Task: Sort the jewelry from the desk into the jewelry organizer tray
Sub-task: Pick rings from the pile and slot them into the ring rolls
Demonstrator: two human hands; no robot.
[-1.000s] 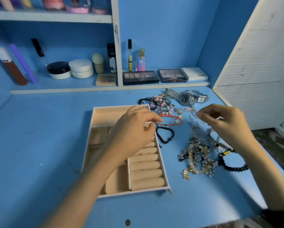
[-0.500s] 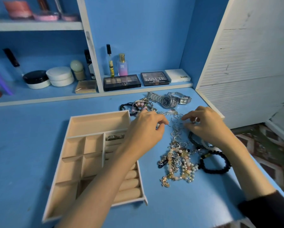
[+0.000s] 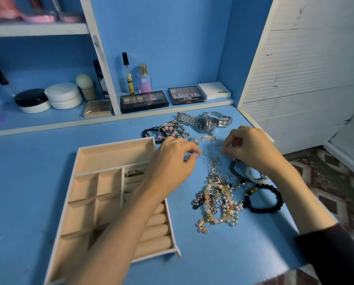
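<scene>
The left hand point(image 3: 172, 159) pinches a red cord point(image 3: 197, 156) just beside the organizer tray's point(image 3: 114, 144) far right corner. The right hand point(image 3: 252, 148), fingers curled, touches the silver rings point(image 3: 212, 151); whether it grips one I cannot tell. A jewelry pile point(image 3: 217, 194) lies near the desk's point(image 3: 28, 161) right edge. The palettes behind read "NUDES" point(image 3: 144, 101) and "MATTE" point(image 3: 186, 95).

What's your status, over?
Left hand pinches red cord. Right hand over rings, grip unclear. One piece seen in tray; pile on desk. Left forearm over tray.
</scene>
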